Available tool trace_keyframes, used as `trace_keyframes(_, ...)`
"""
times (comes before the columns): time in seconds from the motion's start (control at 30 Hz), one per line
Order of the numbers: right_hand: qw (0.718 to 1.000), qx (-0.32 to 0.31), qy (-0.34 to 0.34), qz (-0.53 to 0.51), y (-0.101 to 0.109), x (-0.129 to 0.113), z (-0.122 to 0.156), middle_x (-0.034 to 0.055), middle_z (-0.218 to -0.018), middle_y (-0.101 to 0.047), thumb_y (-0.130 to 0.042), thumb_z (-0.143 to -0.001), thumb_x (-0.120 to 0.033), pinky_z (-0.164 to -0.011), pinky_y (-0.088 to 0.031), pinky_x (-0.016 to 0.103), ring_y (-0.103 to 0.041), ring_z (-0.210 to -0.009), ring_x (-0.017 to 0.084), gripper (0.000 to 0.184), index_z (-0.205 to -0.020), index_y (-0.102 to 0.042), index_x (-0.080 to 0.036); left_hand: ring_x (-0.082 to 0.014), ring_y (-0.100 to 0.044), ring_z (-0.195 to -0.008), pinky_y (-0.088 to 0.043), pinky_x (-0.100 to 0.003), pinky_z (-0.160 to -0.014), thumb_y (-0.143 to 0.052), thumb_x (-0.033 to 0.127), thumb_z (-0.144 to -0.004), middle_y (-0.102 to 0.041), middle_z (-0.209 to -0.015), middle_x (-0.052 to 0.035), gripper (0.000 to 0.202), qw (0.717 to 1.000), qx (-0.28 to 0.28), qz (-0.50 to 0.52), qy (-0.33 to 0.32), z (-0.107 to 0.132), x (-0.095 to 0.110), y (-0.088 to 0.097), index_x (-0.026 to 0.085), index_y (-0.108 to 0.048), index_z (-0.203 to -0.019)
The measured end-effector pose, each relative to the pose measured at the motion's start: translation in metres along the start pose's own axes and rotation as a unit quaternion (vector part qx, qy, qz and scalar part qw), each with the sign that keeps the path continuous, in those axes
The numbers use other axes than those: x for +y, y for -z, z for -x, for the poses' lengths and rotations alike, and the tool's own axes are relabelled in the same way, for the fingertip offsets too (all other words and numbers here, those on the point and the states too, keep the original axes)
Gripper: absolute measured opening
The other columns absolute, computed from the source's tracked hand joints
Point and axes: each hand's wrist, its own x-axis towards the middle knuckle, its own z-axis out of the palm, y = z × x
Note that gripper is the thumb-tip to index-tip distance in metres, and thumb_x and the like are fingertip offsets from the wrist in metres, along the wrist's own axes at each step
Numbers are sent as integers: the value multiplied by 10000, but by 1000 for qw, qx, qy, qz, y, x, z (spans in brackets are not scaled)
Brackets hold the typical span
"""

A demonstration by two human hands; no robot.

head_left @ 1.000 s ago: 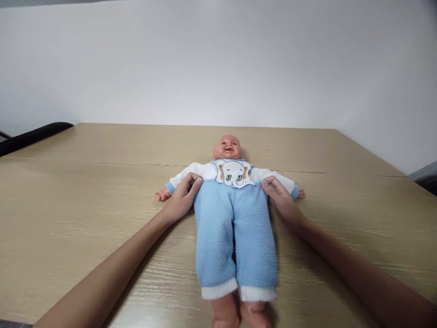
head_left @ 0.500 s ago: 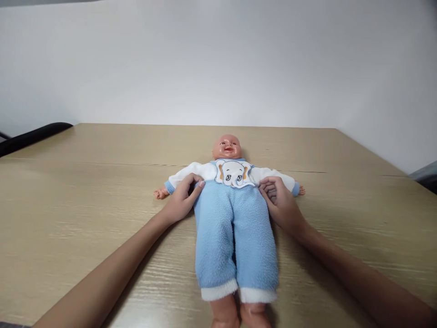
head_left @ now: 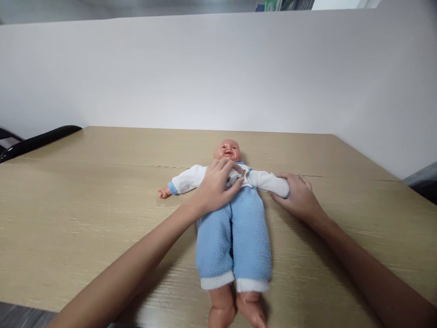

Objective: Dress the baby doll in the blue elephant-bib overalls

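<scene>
A baby doll (head_left: 251, 228) lies on its back, its bald head (head_left: 228, 149) toward the far side. It wears light blue fleece trousers with white cuffs and a white top with blue cuffs. My left hand (head_left: 220, 184) rests across the doll's chest, thumb and fingers apart, partly covering the elephant face patch (head_left: 251, 178). My right hand (head_left: 297, 193) is wrapped round the end of the doll's white sleeve (head_left: 269, 182) on the right, hiding the doll's hand there. The other sleeve (head_left: 187, 178) stretches out to the left with its small hand showing.
The doll lies on a light wooden table (head_left: 102, 218) with a thin seam across it. A white wall panel (head_left: 211, 73) rises behind. A black curved chair part (head_left: 44, 139) shows at the left edge, and a dark object (head_left: 425, 182) stands at the right.
My left hand has moved right, from the doll's side onto its chest. My right hand has shifted from the waist out to the sleeve end and closed round it. The camera view has tilted up.
</scene>
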Motion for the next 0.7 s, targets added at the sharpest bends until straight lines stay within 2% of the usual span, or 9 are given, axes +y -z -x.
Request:
trace_keyframes(0.1,999,21,-11,-29,7,-3,-3,129,-1190,-791,-800,-864,-531,-1089,-469,596,-725,-1130,400,513,-1264,-668,-238,-331,-564,-1275,-455,-487,-1131,-652,451,-1043,-671,-1334,-128,325,995,-67,-50,-48,-32,7,-26,227,-641,-1279)
trace_keyframes(0.2,995,53,-53,-68,16,-17,-4,111,-1163,-795,-854,-818,-552,-961,-529,532,-737,-1058,385,553,-1249,-679,-253,-362,-561,-1274,-461,-522,-1099,-764,511,-946,-655,-1391,-152,569,979,-152,-102,-92,-59,6,-55,201,-599,-1394)
trace_keyframes(0.27,991,55,-72,-103,21,-30,-4,97,-1163,-795,-883,-794,-542,-892,-545,494,-740,-1035,373,560,-1238,-684,-264,-382,-569,-1261,-470,-535,-1046,-811,543,-885,-658,-1403,-170,687,968,-194,-134,-90,-69,4,-69,195,-578,-1429)
trace_keyframes(0.33,980,37,-93,-174,24,-42,-3,89,-1177,-793,-919,-769,-549,-880,-560,475,-745,-1049,361,594,-1237,-678,-275,-391,-579,-1230,-466,-537,-1009,-796,551,-881,-678,-1371,-183,656,962,-203,-162,-80,-72,2,-78,183,-600,-1388)
trace_keyframes(0.4,942,3,-146,-302,24,-49,-3,89,-1211,-785,-898,-799,-598,-874,-587,462,-752,-1065,346,598,-1250,-663,-284,-390,-585,-1199,-454,-541,-995,-741,520,-919,-707,-1321,-180,534,962,-191,-173,-87,-70,1,-80,173,-637,-1310)
trace_keyframes(0.5,814,-58,-242,-525,19,-45,-5,113,-1243,-783,-615,-968,-713,-846,-630,472,-766,-1055,334,516,-1214,-687,-265,-375,-587,-1164,-438,-545,-986,-706,414,-926,-740,-1262,-145,390,970,-158,-152,-103,-61,0,-77,189,-664,-1242)
trace_keyframes(0.57,735,-90,-270,-615,13,-35,-7,128,-1220,-792,-422,-1019,-726,-862,-645,497,-772,-1062,340,575,-1160,-712,-250,-357,-585,-1150,-433,-535,-1002,-708,340,-904,-750,-1243,-119,376,979,-135,-118,-98,-55,-2,-73,209,-666,-1254)
trace_keyframes(0.63,705,-92,-273,-649,4,-25,-9,127,-1166,-801,-407,-1019,-711,-907,-649,513,-772,-1080,340,562,-1127,-714,-252,-340,-582,-1147,-436,-518,-1023,-701,289,-888,-753,-1237,-103,395,987,-110,-80,-83,-52,-4,-69,217,-663,-1275)
trace_keyframes(0.7,708,-69,-272,-648,-5,-18,-9,110,-1115,-802,-489,-998,-706,-936,-646,511,-766,-1079,329,493,-1090,-704,-272,-331,-580,-1146,-446,-503,-1032,-696,250,-858,-751,-1250,-98,417,993,-89,-46,-68,-50,-6,-67,214,-661,-1273)
